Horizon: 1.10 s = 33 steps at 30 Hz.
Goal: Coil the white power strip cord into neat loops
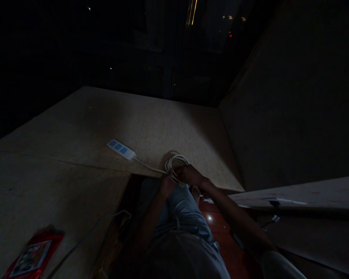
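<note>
A white cord point(179, 156), wound into a loose coil of several loops, is held between my hands just above the near edge of the stone ledge. My left hand point(166, 183) grips the coil's left side, its thumb up against the loops. On the right side, my right hand point(189, 174) is closed with its fingers bent in at the cord; dim light hides the fingertips. From the coil the cord runs left to a white power strip point(121, 149) with blue socket faces, which lies flat on the ledge.
The pale ledge point(151, 124) meets dark windows behind and a wall point(291, 116) at right. A red packet point(35, 254) lies at lower left, near a thin cable point(87, 234). Below are my legs point(183, 205) and the reddish floor point(221, 232).
</note>
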Tool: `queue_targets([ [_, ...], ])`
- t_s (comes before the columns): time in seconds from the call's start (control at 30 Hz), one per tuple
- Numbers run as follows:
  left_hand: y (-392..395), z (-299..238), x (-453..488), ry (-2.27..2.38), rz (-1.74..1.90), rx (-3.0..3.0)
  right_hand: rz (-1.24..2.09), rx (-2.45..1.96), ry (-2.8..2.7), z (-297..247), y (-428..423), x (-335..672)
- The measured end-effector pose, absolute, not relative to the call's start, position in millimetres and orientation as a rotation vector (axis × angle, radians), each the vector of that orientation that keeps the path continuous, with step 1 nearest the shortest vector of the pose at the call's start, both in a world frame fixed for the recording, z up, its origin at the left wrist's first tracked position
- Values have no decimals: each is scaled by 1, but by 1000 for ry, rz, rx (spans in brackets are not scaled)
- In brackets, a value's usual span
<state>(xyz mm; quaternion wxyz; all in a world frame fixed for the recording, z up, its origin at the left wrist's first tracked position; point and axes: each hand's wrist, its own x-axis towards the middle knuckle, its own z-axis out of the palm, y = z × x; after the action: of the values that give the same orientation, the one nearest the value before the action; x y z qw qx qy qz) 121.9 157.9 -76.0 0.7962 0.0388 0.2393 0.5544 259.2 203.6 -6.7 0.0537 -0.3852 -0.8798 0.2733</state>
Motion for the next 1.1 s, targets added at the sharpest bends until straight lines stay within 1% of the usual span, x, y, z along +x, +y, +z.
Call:
queue_targets([
  [0.07, 157, -75, 122, 554, 1202, 53, 976, -1183, -2562, -15, 203, 260],
  [0.2, 157, -74, 123, 567, 1228, 61, 1257, -1168, -2131, -36, 205, 268],
  [0.33, 159, -75, 123, 571, 1223, 60, 1412, -1263, -1892, -47, 208, 271],
  [0.6, 159, -77, 122, 561, 1192, 16, 1338, -1382, -1844, -43, 211, 261],
  [0.87, 157, -89, 118, 533, 1166, 100, 1368, -1491, -1559, -53, 216, 262],
  [1.03, 154, -97, 121, 546, 1162, 110, 1302, -1461, -1523, -36, 226, 263],
  [1.1, 153, -95, 122, 558, 1173, 76, 1242, -1396, -1610, -24, 223, 263],
])
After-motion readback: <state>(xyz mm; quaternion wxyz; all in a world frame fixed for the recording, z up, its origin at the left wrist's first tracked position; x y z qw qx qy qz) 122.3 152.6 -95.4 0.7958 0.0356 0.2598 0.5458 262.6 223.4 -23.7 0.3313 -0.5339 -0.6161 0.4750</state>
